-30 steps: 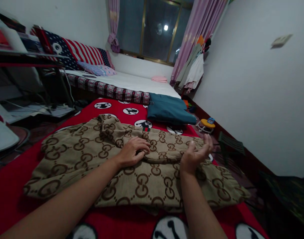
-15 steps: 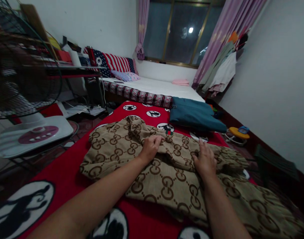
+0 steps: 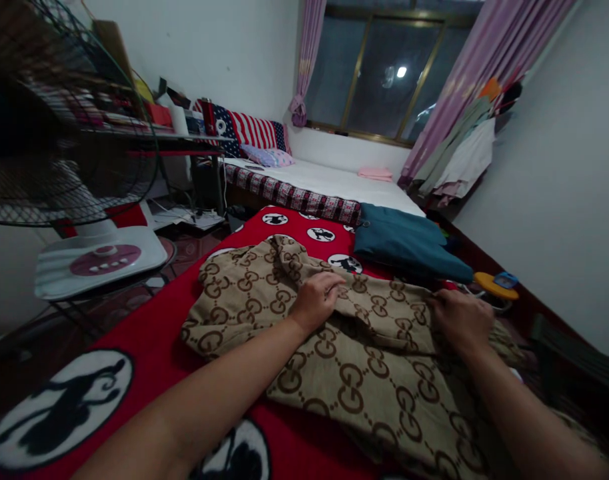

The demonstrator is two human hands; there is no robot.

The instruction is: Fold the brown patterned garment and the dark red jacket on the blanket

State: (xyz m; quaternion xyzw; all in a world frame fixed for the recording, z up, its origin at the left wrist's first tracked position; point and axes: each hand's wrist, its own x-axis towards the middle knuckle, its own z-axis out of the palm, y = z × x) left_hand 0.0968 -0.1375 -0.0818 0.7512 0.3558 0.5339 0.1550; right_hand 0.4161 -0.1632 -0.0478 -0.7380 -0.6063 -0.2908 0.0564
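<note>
A tan garment [image 3: 329, 373] with a brown double-G print lies rumpled across a red blanket [image 3: 154, 327] with round black-and-white figures. On its upper middle part rests my left hand [image 3: 314, 300], fingers curled and pinching a fold. Farther right, my right hand [image 3: 464, 323] is closed on the upper edge of the same garment, its fingertips partly hidden. The cloth between both hands forms a raised fold. A stretch of the garment at the right is covered by my right forearm.
A folded teal garment [image 3: 409, 243] lies beyond the patterned one. Behind stands a bed with a white sheet [image 3: 329, 180]. An electric fan [image 3: 104, 260] is at the left by a cluttered desk. A yellow round stool [image 3: 494, 285] stands at the right.
My right hand has moved right along the garment's upper edge and closed on it; before, it lay flat with fingers spread. My left hand stays on the fold. The view has turned slightly left.
</note>
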